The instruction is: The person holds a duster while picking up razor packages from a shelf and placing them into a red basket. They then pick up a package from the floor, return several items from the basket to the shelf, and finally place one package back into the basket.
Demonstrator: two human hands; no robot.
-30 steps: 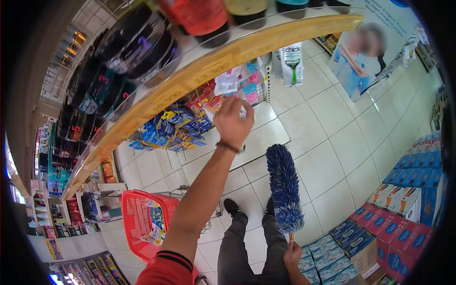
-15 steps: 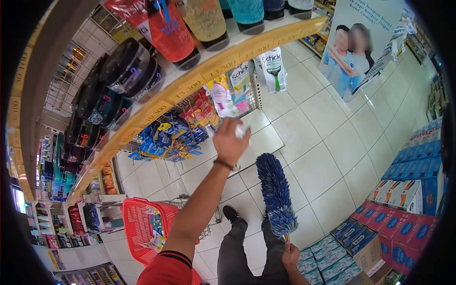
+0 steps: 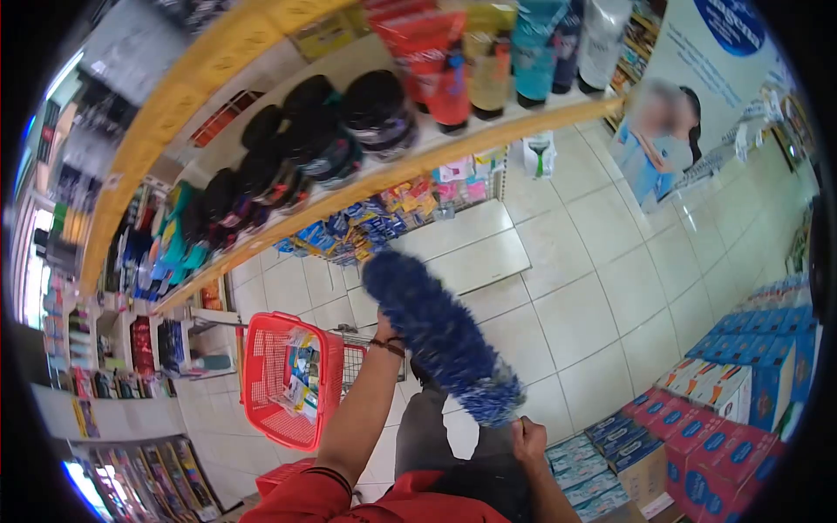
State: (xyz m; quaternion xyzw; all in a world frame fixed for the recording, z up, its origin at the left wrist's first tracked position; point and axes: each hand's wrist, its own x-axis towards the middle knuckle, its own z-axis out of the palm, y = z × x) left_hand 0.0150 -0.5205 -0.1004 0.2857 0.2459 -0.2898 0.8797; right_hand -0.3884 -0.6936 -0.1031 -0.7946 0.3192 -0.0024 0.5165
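Observation:
My right hand (image 3: 528, 441) grips a fluffy blue duster (image 3: 440, 336) at its lower end, with the head slanting up and left across the middle of the view. Behind the duster head is my left hand (image 3: 384, 326); only a small part near the wrist shows, a dark bracelet (image 3: 386, 346) below it. Its fingers are hidden, so what it holds cannot be made out. Above the duster, dark round jars (image 3: 318, 152) and coloured tubes (image 3: 449, 74) stand on a shelf with a yellow front edge (image 3: 375, 187).
A red shopping basket (image 3: 292, 379) with packets inside stands at left, by a wire rack. Small packets (image 3: 349, 228) hang below the shelf. Stacked boxes (image 3: 697, 436) line the right side, a poster (image 3: 697, 96) stands at upper right, and pale tiles (image 3: 580, 314) cover the floor.
The duster has swung up and left, now covering my left hand. That hand has drawn down from the hanging packs, where it had something white in it. The view has shifted.

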